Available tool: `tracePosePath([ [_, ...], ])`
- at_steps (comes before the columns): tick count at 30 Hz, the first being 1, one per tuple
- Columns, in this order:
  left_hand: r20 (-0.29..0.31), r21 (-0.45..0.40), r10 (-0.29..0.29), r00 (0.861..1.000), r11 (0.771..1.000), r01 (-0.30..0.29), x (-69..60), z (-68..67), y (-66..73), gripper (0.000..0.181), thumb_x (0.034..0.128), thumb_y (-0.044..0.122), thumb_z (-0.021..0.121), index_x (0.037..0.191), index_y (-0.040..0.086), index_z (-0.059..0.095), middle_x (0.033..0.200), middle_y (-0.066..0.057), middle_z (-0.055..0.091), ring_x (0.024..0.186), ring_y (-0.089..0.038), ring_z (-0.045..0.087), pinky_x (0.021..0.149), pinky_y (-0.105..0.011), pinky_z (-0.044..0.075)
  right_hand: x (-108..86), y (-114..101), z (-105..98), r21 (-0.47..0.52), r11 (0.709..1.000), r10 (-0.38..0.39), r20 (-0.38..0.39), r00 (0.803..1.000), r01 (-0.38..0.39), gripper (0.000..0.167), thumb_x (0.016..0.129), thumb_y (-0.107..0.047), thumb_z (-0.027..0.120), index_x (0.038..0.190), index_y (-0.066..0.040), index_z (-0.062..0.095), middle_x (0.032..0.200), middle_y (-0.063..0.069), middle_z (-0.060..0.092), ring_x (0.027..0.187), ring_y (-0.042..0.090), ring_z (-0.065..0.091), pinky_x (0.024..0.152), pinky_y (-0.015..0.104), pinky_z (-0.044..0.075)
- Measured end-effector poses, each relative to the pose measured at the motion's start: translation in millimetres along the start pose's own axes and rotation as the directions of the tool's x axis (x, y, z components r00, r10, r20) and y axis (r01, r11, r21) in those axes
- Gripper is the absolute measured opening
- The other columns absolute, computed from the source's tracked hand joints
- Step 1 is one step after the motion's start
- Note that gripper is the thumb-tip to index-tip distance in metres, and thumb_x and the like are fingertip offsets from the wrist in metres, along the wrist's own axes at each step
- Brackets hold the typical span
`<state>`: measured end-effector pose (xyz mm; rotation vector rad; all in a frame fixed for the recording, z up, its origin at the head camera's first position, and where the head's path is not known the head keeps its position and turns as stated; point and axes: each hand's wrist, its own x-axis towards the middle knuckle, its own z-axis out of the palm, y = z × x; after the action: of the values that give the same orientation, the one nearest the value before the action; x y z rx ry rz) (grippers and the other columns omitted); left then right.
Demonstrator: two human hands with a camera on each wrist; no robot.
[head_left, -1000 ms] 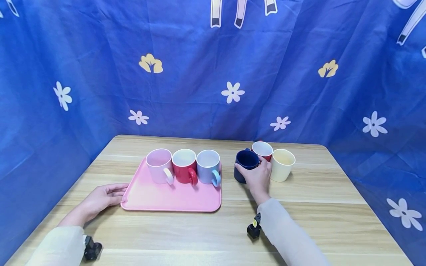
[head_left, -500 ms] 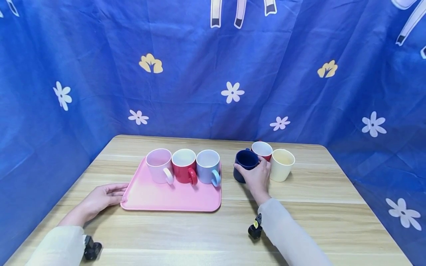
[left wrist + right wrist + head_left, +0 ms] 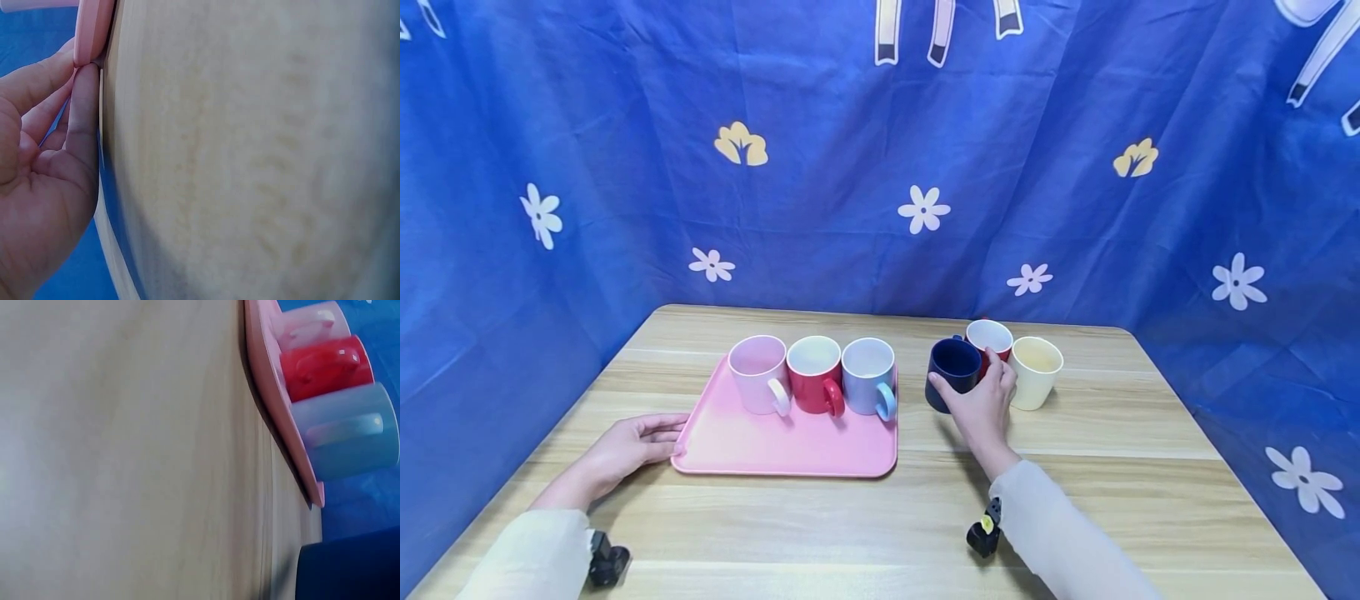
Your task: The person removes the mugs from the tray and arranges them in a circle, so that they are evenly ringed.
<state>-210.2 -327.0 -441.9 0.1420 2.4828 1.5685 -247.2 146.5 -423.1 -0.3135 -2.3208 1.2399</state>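
Finding 1, change. Over the last second the right hand, right of centre in the head view, has shifted slightly rightward, its forearm has moved slightly down and to the right, and the spread between thumb and fingers looks wider. The dark navy, cylindrical, ceramic-looking mug within that spread shows no clear movement; it stands upright on the pale wood-grain table, just beyond the tray's right edge.

Finding 2, right hand. The thumb lies across the mug's near left wall, the fingers toward its right side. Whether they press on it cannot be told; the right wrist view shows part of the mug but no fingers. In my judgement, the hold is being adjusted or eased, and the mug's relocation is neither under way nor complete.

Finding 3, left hand. At lower left, the left hand has its fingers extended, touching the left edge of the flat pink plastic-looking tray. No change noted; it appears to steady the tray.

Finding 4, surroundings. Pale pink, red and light blue handled mugs stand along the tray's far side, unchanged. Behind and right of the navy mug stand a white-lined red mug and a cream mug.
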Motion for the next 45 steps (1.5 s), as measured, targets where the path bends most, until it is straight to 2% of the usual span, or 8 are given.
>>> tracePosePath([
  [4,0.000,-0.002,-0.002,1.000,1.000,0.002,-0.6,0.1,1.2,0.063,0.0869,0.006,0.068,0.134,-0.020,0.036,0.128,-0.035,0.049,0.094,0.001,0.060,0.080,-0.018,0.050,-9.2,-2,1,0.052,0.997,-0.058,-0.030,0.998,0.059,0.090,0.070,-0.043,0.083,0.140,-0.012,0.037,0.133,0.017,0.033,0.123,0.031,0.030,0.096,0.051,0.036],
  [9,0.000,0.001,-0.002,1.000,1.000,0.002,-1.2,0.2,2.0,0.062,0.0868,0.005,0.068,0.133,-0.020,0.036,0.125,-0.035,0.051,0.093,0.001,0.060,0.079,-0.018,0.051,-20.3,-5,5,0.113,0.980,-0.155,-0.066,0.986,0.162,0.079,0.071,-0.034,0.084,0.135,-0.011,0.043,0.127,0.016,0.038,0.116,0.030,0.038,0.092,0.046,0.039],
  [13,0.004,0.005,-0.010,1.000,1.000,0.010,-1.3,0.2,2.5,0.063,0.0872,0.006,0.068,0.134,-0.020,0.036,0.125,-0.034,0.052,0.093,0.001,0.060,0.080,-0.018,0.050,-26.8,-9,9,0.161,0.962,-0.213,-0.053,0.976,0.219,0.071,0.073,-0.028,0.083,0.131,-0.011,0.046,0.121,0.014,0.044,0.106,0.028,0.045,0.088,0.041,0.042],
  [17,0.004,0.017,-0.026,1.000,1.000,0.026,-1.1,-0.3,2.2,0.065,0.0874,0.009,0.069,0.134,-0.020,0.035,0.124,-0.032,0.054,0.093,0.001,0.060,0.080,-0.017,0.050,-32.1,-11,13,0.200,0.952,-0.232,-0.012,0.973,0.230,0.066,0.073,-0.025,0.082,0.128,-0.011,0.048,0.115,0.012,0.048,0.098,0.027,0.049,0.082,0.040,0.044],
  [23,0.008,0.010,-0.033,0.999,0.999,0.033,-0.4,-1.5,0.8,0.065,0.0874,0.009,0.069,0.134,-0.020,0.035,0.123,-0.031,0.055,0.093,0.001,0.060,0.080,-0.017,0.050,-38.3,-12,19,0.236,0.952,-0.221,0.100,0.970,0.193,0.062,0.076,-0.023,0.081,0.127,-0.008,0.049,0.114,0.011,0.052,0.096,0.027,0.052,0.083,0.046,0.046],
  [31,-0.005,0.018,-0.033,0.999,0.999,0.033,-1.5,0.2,2.2,0.066,0.0867,0.011,0.070,0.134,-0.020,0.036,0.124,-0.031,0.055,0.093,0.002,0.060,0.080,-0.016,0.049,-38.2,-14,25,0.241,0.964,-0.177,0.268,0.947,0.112,0.054,0.081,-0.025,0.077,0.124,-0.006,0.052,0.114,0.014,0.060,0.094,0.028,0.060,0.081,0.042,0.051],
  [38,-0.004,0.014,-0.027,1.000,1.000,0.027,-1.5,0.9,2.1,0.066,0.0864,0.010,0.070,0.134,-0.020,0.036,0.123,-0.031,0.055,0.093,0.001,0.060,0.080,-0.017,0.050,-35.9,-13,30,0.264,0.963,-0.157,0.428,0.890,0.042,0.045,0.085,-0.025,0.073,0.118,0.001,0.057,0.108,0.014,0.066,0.095,0.025,0.063,0.085,0.038,0.052],
  [45,0.003,0.000,-0.015,1.000,1.000,0.015,-1.2,0.9,1.9,0.064,0.0861,0.007,0.069,0.133,-0.022,0.036,0.122,-0.032,0.055,0.093,0.002,0.060,0.080,-0.017,0.050,-32.5,-15,35,0.301,0.953,-0.154,0.508,0.847,-0.007,0.027,0.090,-0.021,0.068,0.108,0.000,0.066,0.096,0.008,0.068,0.090,0.021,0.064,0.080,0.034,0.054],
])
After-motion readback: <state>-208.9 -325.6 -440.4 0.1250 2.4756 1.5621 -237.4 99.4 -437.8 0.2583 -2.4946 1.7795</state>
